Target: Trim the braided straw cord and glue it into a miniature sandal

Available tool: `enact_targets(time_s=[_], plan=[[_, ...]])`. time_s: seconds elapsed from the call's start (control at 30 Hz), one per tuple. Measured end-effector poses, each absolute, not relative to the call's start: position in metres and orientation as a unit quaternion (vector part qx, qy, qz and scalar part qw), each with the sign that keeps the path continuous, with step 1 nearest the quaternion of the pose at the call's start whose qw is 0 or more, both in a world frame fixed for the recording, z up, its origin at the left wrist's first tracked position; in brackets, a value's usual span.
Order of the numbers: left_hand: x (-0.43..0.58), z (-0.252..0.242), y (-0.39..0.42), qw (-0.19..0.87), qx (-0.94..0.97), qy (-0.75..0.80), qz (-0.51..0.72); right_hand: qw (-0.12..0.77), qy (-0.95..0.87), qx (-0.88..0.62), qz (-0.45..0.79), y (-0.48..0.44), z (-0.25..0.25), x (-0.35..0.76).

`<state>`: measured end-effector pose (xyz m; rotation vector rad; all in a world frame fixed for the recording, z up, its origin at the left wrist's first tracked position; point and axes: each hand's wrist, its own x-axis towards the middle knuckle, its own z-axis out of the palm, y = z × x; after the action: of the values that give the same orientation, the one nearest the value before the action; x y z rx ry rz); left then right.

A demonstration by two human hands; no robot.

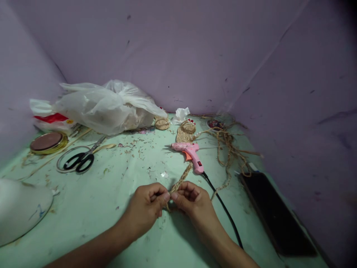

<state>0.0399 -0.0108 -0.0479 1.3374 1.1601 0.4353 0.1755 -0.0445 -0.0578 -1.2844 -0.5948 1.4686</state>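
A braided tan cord (182,178) runs from just below the pink glue gun down into my fingers. My left hand (150,204) pinches the braid's near end between thumb and forefinger. Close beside it, with the fingertips almost touching, my right hand (195,201) pinches the same cord, its fingers curled in. A short loose end hangs below the fingertips. The pink glue gun (192,150) lies beyond my hands, nozzle to the left, its black cable passing right of my right hand. Behind it sits a coiled twine piece with red beads (186,131).
Black-handled scissors (83,158), a round tin (47,142) and a plastic bag (108,106) lie to the left. A white rounded object (22,210) is at the near left. Tangled twine (228,145) and a dark phone-like slab (276,216) are on the right.
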Motion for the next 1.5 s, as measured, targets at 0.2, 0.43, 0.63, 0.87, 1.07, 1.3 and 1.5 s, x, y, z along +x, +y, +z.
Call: enact_targets(time_s=[0.2,0.43,0.63,0.87,1.07,1.3,1.5], plan=[[0.0394,-0.0493,-0.0115,0.616,0.583,0.495,0.188,0.522,-0.264,-0.538,0.607,-0.0430,-0.0571,0.1754],[0.0403,-0.0485,-0.0110,0.613,0.586,0.496,0.185,0.529,-0.259,-0.525,0.614,-0.0412,-0.0602,0.1741],[0.0405,-0.0482,-0.0111,0.621,0.580,0.489,0.198,0.527,-0.269,-0.527,0.610,-0.0398,-0.0604,0.1724],[0.0405,-0.0498,-0.0105,0.633,0.567,0.490,0.197,0.538,-0.268,-0.518,0.609,-0.0396,-0.0588,0.1729],[0.0394,-0.0534,-0.0103,0.622,0.583,0.487,0.190,0.524,-0.248,-0.539,0.612,-0.0397,-0.0611,0.1728],[0.0400,-0.0513,-0.0105,0.618,0.579,0.493,0.199,0.545,-0.242,-0.525,0.607,-0.0405,-0.0626,0.1728],[0.0418,-0.0498,-0.0179,0.609,0.550,0.504,0.270,0.541,-0.246,-0.537,0.599,-0.0397,-0.0587,0.1720]])
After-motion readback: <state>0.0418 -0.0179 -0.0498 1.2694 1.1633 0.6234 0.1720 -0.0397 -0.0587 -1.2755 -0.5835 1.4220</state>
